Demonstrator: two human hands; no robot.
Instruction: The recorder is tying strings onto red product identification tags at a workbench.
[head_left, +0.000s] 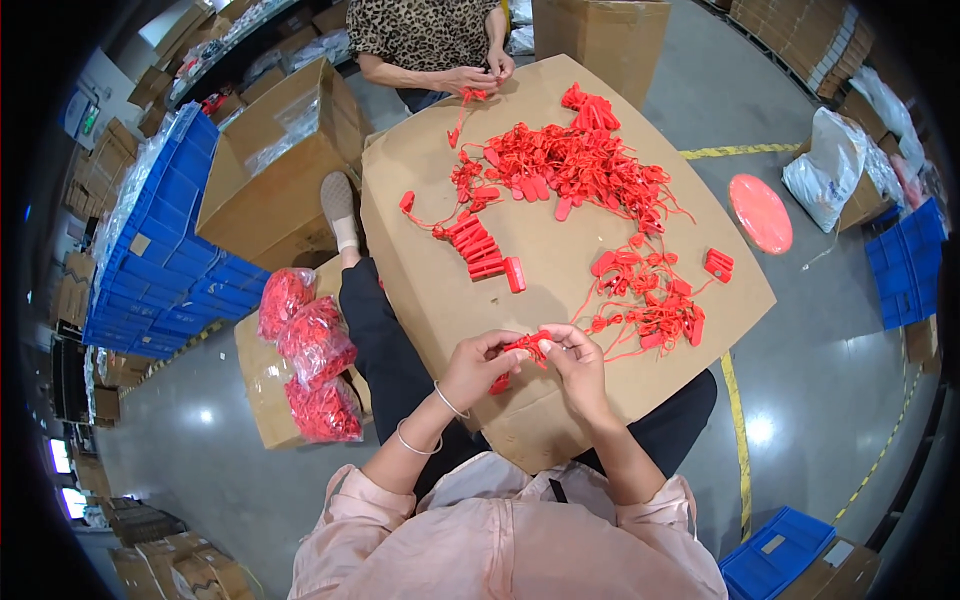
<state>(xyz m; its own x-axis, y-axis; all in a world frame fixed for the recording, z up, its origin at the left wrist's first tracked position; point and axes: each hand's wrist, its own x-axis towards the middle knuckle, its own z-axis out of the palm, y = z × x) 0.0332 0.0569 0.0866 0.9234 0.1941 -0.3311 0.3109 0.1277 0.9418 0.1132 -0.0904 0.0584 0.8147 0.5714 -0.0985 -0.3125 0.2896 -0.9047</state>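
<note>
Near the close edge of the cardboard surface (pixel 560 270), my left hand (pixel 472 372) and my right hand (pixel 580 375) pinch a bunched red cord (pixel 532 348) between fingers and thumbs. A red plastic piece (pixel 499 384) hangs below my left fingers. Right of my hands lies a loose tangle of red cords with plastic pieces (pixel 650 300). Farther off is a large heap of the same red cords (pixel 580 165). A row of red plastic pieces (pixel 478 247) lies side by side left of centre, and a smaller group (pixel 718 264) is at the right.
Across the table another person's hands (pixel 485 80) handle a red cord. Bags of red cords (pixel 318 345) rest on a box at my left. Open cartons (pixel 270 170) and blue crates (pixel 165 240) stand beyond. A red round stool (pixel 760 213) is at the right.
</note>
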